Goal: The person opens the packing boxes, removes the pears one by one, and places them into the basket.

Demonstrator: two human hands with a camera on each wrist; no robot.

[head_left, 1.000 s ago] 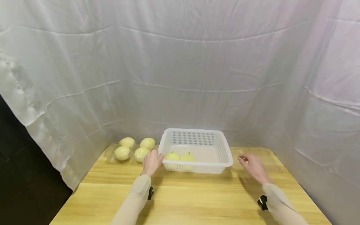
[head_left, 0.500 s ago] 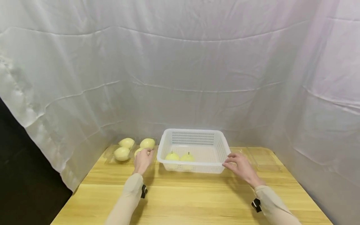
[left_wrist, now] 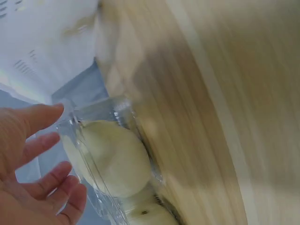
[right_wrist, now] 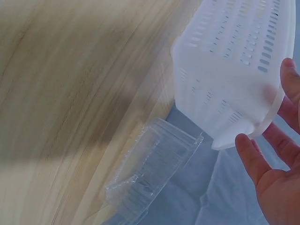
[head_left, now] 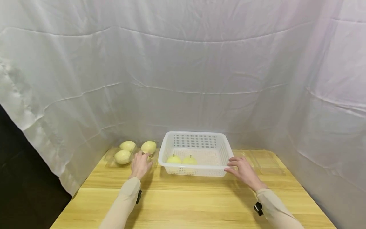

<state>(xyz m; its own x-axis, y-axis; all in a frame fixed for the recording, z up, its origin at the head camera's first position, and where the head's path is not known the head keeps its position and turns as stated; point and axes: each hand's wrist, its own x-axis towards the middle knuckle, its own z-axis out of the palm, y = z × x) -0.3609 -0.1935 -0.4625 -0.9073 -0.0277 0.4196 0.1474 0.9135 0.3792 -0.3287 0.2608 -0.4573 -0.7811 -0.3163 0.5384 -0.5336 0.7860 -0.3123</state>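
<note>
Over the front right pear (left_wrist: 117, 159) of the clear plastic fruit box (left_wrist: 124, 107), my left hand (head_left: 140, 165) reaches with loosely spread fingers; in the left wrist view they lie along the box's side and hold nothing. Other yellow pears (head_left: 148, 147) rest in that box, at the table's left. A white slotted basket (head_left: 197, 133) stands in the middle, with two yellow pears (head_left: 189, 160) at its front left. My right hand (head_left: 243, 173) grips the basket's front right corner, its fingers on both sides of the rim in the right wrist view.
To the right of the basket lies another clear plastic box (head_left: 266, 160), partly behind my right hand in the head view. Pale grey cloth (head_left: 183, 73) hangs close behind the wooden table (head_left: 188, 203) and along its sides.
My left hand has left the basket's left rim and moved left over the front right pear. From above the right box, my right hand has moved left onto the basket's corner.
</note>
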